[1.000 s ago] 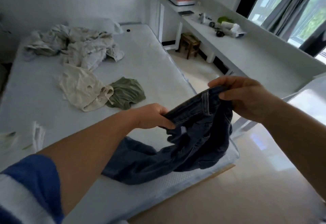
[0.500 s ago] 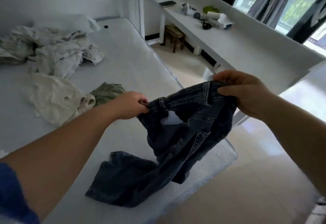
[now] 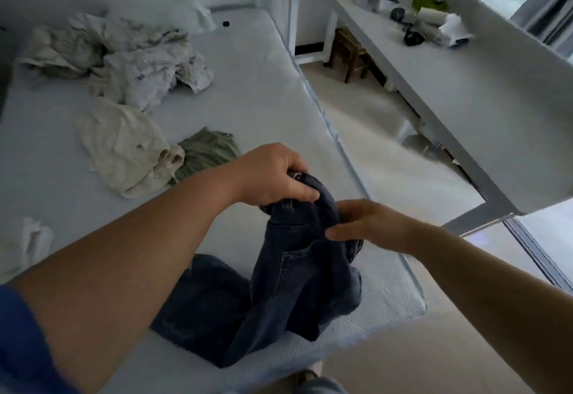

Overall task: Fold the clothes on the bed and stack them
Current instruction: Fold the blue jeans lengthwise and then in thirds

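I find the dark jeans (image 3: 288, 288) at the near right corner of the bed (image 3: 263, 89), their lower part heaped on the mattress and reaching close to its near edge and its right edge. My left hand (image 3: 273, 176) grips the bunched top of the jeans from above, fingers curled round the fabric. My right hand (image 3: 369, 226) pinches the same bunch just beside it (thumb on the near side, fingers on the cloth).

Open mattress lies beyond the hands toward the middle and far right of the bed. To the left of that room sit a cream garment (image 3: 124, 148) and a green garment (image 3: 207, 151), touching each other. Farther back a crumpled pale pile (image 3: 124, 58) occupies the far left, with a pillow (image 3: 161, 12) behind it.

Right of the bed runs a strip of floor (image 3: 372, 133), then a white tabletop (image 3: 465, 77) carrying small clutter at its far end. A wooden stool (image 3: 350, 49) stands beneath it.
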A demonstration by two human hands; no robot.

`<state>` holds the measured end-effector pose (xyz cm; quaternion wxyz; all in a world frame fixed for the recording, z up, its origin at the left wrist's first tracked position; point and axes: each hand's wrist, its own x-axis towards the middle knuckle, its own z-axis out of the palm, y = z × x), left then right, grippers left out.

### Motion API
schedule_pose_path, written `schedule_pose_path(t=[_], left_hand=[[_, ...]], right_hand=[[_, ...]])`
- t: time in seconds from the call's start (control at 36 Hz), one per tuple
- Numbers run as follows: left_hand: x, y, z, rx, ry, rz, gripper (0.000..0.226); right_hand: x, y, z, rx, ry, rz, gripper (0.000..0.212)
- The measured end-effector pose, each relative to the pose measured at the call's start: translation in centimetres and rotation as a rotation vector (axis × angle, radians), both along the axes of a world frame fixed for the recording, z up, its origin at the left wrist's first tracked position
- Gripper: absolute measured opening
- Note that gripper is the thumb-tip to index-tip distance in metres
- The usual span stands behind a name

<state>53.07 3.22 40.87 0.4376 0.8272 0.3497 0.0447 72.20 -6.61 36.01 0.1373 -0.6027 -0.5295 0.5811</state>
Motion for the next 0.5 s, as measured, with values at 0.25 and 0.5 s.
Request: schedule_pose_path(t=[0.25, 0.5], left_hand=[[-4.6, 0.2, 3.0, -0.091, -0.180, 0.452, 0.016], [-14.0, -0.7, 1.7, 0.186, 0.332, 0.587, 0.038]], right_hand=[[5.2, -0.4, -6.1, -0.091, -0.513, 0.471, 0.035], [6.0, 3.2, -7.0, 0.163, -0.951, 0.739, 0.036]])
